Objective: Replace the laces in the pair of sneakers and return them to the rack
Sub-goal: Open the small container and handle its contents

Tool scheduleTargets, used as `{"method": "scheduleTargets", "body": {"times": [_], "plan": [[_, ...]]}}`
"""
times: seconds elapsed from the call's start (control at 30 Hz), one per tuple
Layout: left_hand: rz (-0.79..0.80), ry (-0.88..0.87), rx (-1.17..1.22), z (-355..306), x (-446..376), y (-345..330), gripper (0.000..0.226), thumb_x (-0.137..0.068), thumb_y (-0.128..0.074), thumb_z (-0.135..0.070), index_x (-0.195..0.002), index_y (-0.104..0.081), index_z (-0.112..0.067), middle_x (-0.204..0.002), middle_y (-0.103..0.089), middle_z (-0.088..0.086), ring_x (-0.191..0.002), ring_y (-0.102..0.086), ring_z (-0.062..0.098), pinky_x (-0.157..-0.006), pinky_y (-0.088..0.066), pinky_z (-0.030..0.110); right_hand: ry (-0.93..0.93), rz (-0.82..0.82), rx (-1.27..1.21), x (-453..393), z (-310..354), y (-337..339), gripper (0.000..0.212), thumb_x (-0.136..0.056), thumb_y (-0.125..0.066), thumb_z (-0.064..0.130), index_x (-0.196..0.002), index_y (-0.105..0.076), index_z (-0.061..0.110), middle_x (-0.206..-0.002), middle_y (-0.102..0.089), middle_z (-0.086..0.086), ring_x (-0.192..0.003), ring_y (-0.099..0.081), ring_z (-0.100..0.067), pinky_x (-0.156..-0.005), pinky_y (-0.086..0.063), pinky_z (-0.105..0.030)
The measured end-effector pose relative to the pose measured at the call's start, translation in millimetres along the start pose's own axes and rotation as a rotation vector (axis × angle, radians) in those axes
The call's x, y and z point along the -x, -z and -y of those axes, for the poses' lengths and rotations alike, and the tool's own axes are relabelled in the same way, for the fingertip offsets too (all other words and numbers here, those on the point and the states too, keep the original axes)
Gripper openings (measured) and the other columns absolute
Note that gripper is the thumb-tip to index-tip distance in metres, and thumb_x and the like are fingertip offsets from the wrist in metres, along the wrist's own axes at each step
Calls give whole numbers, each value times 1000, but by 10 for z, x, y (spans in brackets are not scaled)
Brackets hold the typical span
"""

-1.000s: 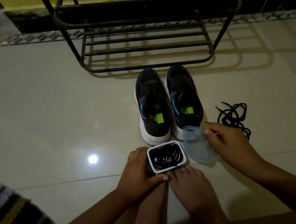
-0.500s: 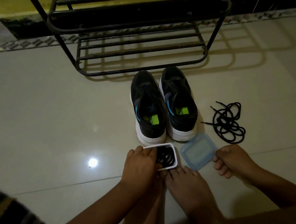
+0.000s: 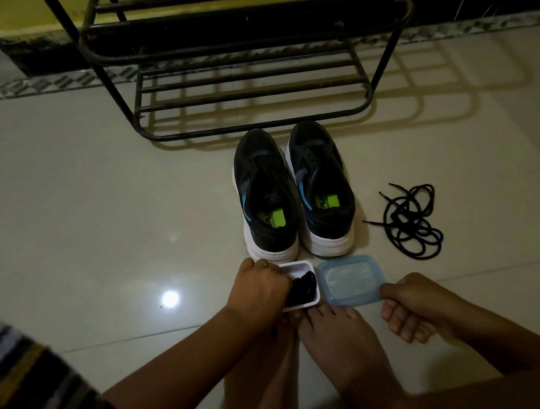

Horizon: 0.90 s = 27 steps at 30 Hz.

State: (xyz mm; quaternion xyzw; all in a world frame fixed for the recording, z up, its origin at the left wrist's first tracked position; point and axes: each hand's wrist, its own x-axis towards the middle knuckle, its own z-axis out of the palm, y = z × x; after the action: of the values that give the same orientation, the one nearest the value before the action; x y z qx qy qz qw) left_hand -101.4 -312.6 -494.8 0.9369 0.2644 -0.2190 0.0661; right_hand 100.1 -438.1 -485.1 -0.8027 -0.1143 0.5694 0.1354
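Note:
Two black sneakers with white soles, the left sneaker [image 3: 266, 198] and the right sneaker [image 3: 321, 186], stand side by side on the floor with no laces, heels toward me. Loose black laces [image 3: 408, 220] lie tangled to their right. A small white container [image 3: 297, 264] sits just in front of the heels. My left hand [image 3: 257, 291] reaches into it, and its fingers curl around the bunched black laces [image 3: 304, 286] inside. The blue lid [image 3: 348, 279] lies flat beside the container. My right hand [image 3: 413, 306] rests loosely curled at the lid's near right corner and holds nothing.
A black metal shoe rack [image 3: 254, 126] stands right behind the sneakers, against a yellow wall. My bare feet [image 3: 334, 336] lie just below the container. Glossy floor tiles spread to the left and right. A striped cloth [image 3: 32, 392] shows at the bottom left.
My right hand set the blue lid down on the floor and let go. My left hand moved from holding the container's side to reaching in and bunching the laces.

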Motion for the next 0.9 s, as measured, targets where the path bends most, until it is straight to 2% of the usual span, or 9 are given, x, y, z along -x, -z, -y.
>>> {"method": "scheduleTargets", "body": {"times": [0.07, 0.17, 0.2, 0.27, 0.37, 0.47, 0.63, 0.77, 0.9], "plan": [[-41, 2, 3, -2, -63, -137, 17, -85, -60, -21, -102, -63, -16, -106, -62, 5, -102, -54, 26, -87, -35, 32, 118, -110, 98, -2, 13, 14, 40, -93, -51, 25, -65, -61, -1, -49, -56, -13, -35, -46, -20, -36, -31, -19], [-69, -14, -27, 40, -82, -195, 20, -85, -63, -25, -104, -63, -18, -108, -60, 4, -104, -53, 24, -88, -34, 33, 523, -457, 349, -1, 71, 6, 38, -91, -53, 23, -55, -49, 10, -50, -49, -2, -49, -49, -18, -46, -33, -27], [-71, -17, 7, 58, -76, -194, 21, -85, -63, -27, -104, -64, -18, -108, -60, 4, -104, -53, 24, -88, -34, 33, 630, -489, 368, 27, 120, -34, 34, -90, -54, 22, -57, -48, 15, -52, -48, 3, -52, -49, -14, -49, -32, -25], [-121, -84, 38, 93, -63, -171, 18, -84, -64, -28, -99, -67, -18, -101, -63, 4, -98, -56, 24, -85, -37, 33, 752, -421, 375, 37, 224, -166, 23, -90, -56, 23, -67, -55, 22, -56, -52, 9, -56, -50, -5, -52, -35, -23], [-203, -132, 45, 143, -49, -209, 22, -57, -84, -30, -70, -70, -20, -68, -64, 0, -64, -62, 20, -61, -47, 29, 694, -225, 430, -56, 347, -415, 24, -89, -59, 23, -66, -63, 21, -64, -60, 6, -61, -53, -3, -55, -37, -11], [-299, -186, 187, 175, -51, -308, 26, -81, -65, -33, -96, -68, -12, -87, -65, 8, -82, -61, 28, -72, -43, 33, 634, -120, 352, -176, 382, -562, 38, -87, -62, 17, -53, -47, 16, -50, -44, 3, -49, -40, -4, -48, -31, -14], [-394, -183, 534, 158, 43, -327, 41, -82, -44, -39, -99, -66, -8, -85, -64, 8, -78, -59, 25, -70, -39, 25, 593, -47, 177, -211, 398, -548, 19, -84, -66, 13, -68, -56, 7, -55, -46, 0, -44, -39, 0, -46, -31, -13], [-552, 25, 835, 205, 211, -237, 34, -79, -44, -40, -91, -63, -13, -79, -56, -4, -75, -47, 8, -66, -33, 12, 627, -32, 322, -165, 413, -544, 16, -80, -72, 27, -80, -64, 13, -68, -61, 6, -63, -55, -2, -58, -40, -16], [-791, 257, 825, 479, 300, -111, 22, -82, -56, -31, -79, -58, -9, -71, -53, -2, -64, -46, 10, -57, -35, 18, 662, -177, 523, -181, 420, -625, 24, -83, -68, 33, -71, -54, 17, -61, -48, 10, -62, -47, -4, -55, -33, -15]]}}
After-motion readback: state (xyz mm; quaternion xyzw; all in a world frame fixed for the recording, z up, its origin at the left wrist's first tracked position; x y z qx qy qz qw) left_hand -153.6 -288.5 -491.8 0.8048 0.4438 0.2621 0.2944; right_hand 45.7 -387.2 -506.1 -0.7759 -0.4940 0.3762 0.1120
